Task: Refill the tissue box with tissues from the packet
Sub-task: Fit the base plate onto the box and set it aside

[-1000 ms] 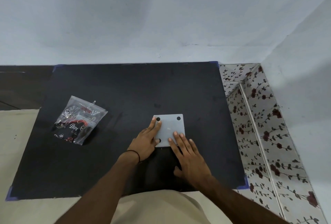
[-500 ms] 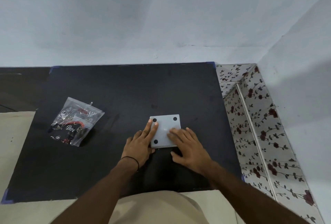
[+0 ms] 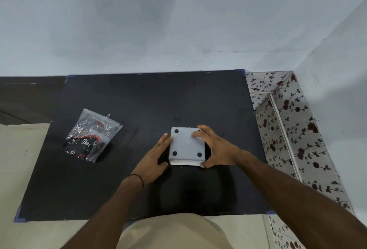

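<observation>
The tissue box [image 3: 186, 145] is a small white square box lying bottom-up on the black mat [image 3: 139, 99], with black round feet at its corners. My right hand [image 3: 215, 147] grips its right side, fingers over the far right corner and thumb at the near right corner. My left hand [image 3: 155, 157] rests against its left edge with the fingers together. The near edge of the box looks slightly raised, showing a white rim. The tissue packet [image 3: 92, 136], clear plastic with black and red print, lies apart at the left of the mat.
The mat has blue tape at its corners and lies on a pale surface. A grey wall runs behind it. A ledge with a floral pattern [image 3: 288, 129] borders the mat on the right. My light trousers show at the bottom.
My right hand moved from lying flat on top of the box to gripping its right side. My left hand slid off the top to the left edge. The box's near edge lifted a little.
</observation>
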